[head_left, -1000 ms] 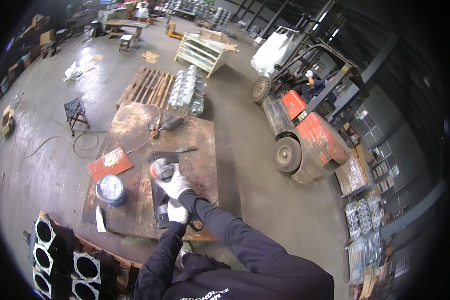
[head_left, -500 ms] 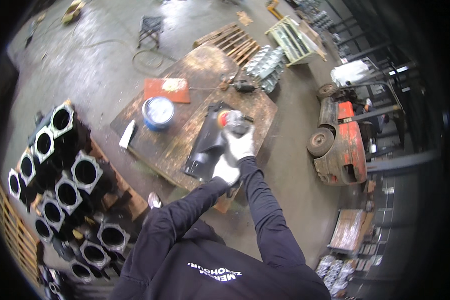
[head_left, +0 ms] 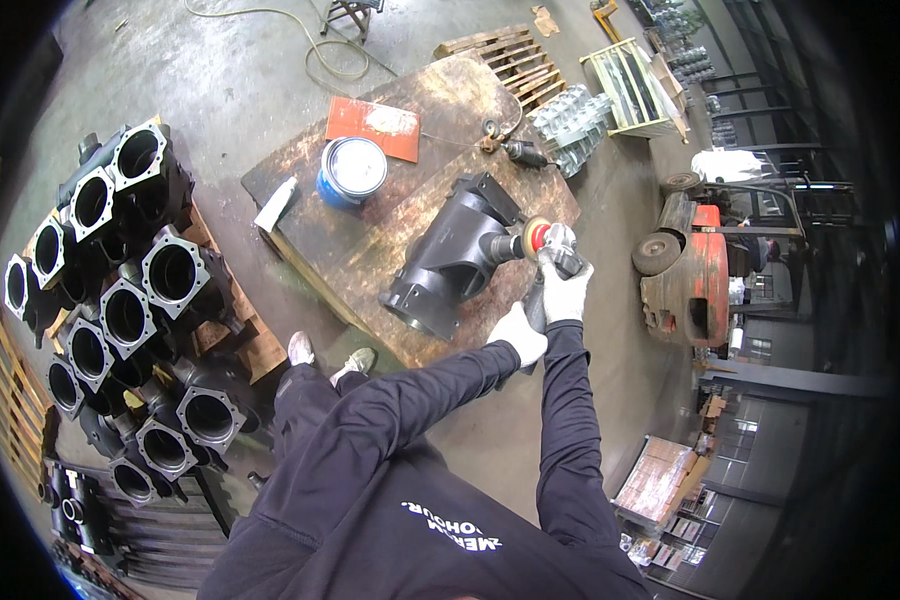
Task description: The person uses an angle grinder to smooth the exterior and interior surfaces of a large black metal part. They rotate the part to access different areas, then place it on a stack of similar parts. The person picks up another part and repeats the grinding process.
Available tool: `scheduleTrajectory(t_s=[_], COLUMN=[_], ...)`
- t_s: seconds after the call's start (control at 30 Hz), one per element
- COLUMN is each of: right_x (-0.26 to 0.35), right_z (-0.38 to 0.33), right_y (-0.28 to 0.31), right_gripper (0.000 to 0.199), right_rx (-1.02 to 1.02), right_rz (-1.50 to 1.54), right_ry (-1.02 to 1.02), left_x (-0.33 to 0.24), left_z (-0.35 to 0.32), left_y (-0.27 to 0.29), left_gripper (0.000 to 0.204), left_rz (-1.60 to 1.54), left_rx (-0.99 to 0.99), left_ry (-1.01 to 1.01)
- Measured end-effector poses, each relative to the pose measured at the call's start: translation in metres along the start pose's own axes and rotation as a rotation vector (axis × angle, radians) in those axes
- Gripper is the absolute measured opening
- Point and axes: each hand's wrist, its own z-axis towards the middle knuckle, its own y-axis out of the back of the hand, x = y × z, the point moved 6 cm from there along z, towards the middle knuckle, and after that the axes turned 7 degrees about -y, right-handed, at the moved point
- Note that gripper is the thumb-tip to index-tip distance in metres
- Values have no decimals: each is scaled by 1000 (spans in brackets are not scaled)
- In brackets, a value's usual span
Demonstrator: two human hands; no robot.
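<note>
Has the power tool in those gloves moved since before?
Yes, the power tool has moved to the right, farther from the blue tub.

Soft light falls across the table (head_left: pixel 372 228), laying sheen on the black casting (head_left: pixel 440 255). Pale glare washes the concrete floor (head_left: pixel 160 60) at upper left; the right side sinks into gloom, the forklift cab (head_left: pixel 748 255) seeming too dark to read. Fisheye distortion bends lines near the black rim.

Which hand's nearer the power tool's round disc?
Right. The right hand grips the power tool just behind the round disc; the left hand is farther back, on its handle.
</note>
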Motion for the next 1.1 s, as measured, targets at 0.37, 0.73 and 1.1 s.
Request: scheduleTrajectory(t_s=[0.37,0.73,1.1], right_x=[1,33,5], right_z=[-13,-50,-60], right_y=[-12,-48,-70], right_gripper=[81,75,85], right_rx=[49,201,235], right_rz=[-144,4,-75], right_ry=[18,94,-68], left_x=[24,55,101], left_z=[-3,-10,-6], left_y=[-4,22,29], left_gripper=[66,53,55], left_rz=[-14,-63,-55], left_rx=[-75,-258,-293], left_ry=[3,-91,-154])
